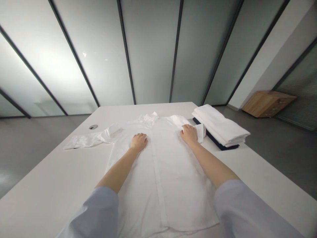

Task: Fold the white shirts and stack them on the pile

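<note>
A person in pale blue sleeves stands at a white table (49, 205) in a room with a gray floor (37, 148) and frosted glass walls (148, 56). A wooden cabinet (268, 104) sits on the floor at far right, beyond the table. A white button-front shirt (170, 185) lies spread on the table, collar (148, 118) pointing away from the person and placket running down the middle. One sleeve (84, 140) stretches out flat toward the table's left side, close to a round grommet (93, 127) set in the tabletop. The opposite sleeve is gathered near the shoulder, its cuff (201, 133) just beside the person's right hand. To the right of the shirt, a stack of folded white cloth (220, 125) rests on a dark navy garment (213, 138), with only the navy edge showing. Both hands rest palm down on the shirt, relaxed and slightly curled, with no fabric pinched or gripped. The left hand (138, 142) sits on the chest left of the placket, and the right hand (189, 134) sits high on the opposite side, near the shoulder.
</note>
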The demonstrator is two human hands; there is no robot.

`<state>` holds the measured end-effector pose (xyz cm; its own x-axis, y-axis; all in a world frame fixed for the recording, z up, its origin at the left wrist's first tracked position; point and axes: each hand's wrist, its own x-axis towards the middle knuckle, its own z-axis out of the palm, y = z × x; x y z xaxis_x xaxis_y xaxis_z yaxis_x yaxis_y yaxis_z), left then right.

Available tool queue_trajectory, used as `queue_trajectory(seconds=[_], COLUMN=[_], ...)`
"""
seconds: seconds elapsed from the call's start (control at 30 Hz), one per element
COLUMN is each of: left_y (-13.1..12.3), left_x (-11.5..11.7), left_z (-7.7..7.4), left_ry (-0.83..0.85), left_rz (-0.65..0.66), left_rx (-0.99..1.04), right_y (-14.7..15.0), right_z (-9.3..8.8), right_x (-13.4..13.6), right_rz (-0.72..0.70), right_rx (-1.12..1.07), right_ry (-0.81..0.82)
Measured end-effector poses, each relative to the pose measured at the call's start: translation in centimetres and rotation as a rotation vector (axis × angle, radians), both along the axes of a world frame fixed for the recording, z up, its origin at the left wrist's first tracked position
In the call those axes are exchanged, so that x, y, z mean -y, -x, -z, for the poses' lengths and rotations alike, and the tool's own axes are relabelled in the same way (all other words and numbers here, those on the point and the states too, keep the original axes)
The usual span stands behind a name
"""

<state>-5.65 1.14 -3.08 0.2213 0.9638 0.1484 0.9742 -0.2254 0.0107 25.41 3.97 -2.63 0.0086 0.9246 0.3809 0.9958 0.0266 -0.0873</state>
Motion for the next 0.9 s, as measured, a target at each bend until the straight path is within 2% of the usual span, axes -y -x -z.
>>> queue_trajectory(seconds=[0.07,0.23,0.43,0.6,0.73,0.83,0.9], left_y=[-0.2,-0.6,-1.1,-1.1,-1.3,-1.5,-1.6], left_x=[0.1,0.5,0.7,0.1,-0.5,-0.8,-0.9], left_z=[0.1,0.8,1.1,0.9,0.8,0.8,0.8], left_ry=[0.011,0.083,0.172,0.154,0.151,0.148,0.141], left_rz=[0.031,0.008,-0.033,-0.018,-0.025,-0.032,-0.037], left_rx=[0.012,0.018,0.008,0.009,0.012,0.014,0.016], right_y=[-0.7,-3.2,-5.0,-6.6,-8.6,-9.8,-9.9], right_z=[-0.7,-2.0,-1.7,-0.5,0.2,-0.6,-2.1], right_x=[0.1,0.4,2.2,3.1,3.0,2.8,2.5], right_rz=[0.018,0.069,0.157,0.229,0.199,0.149,0.15], right_rx=[0.011,0.07,0.086,-0.041,-0.146,-0.253,-0.347], right_ry=[0.012,0.047,0.067,0.134,0.282,0.357,0.262])
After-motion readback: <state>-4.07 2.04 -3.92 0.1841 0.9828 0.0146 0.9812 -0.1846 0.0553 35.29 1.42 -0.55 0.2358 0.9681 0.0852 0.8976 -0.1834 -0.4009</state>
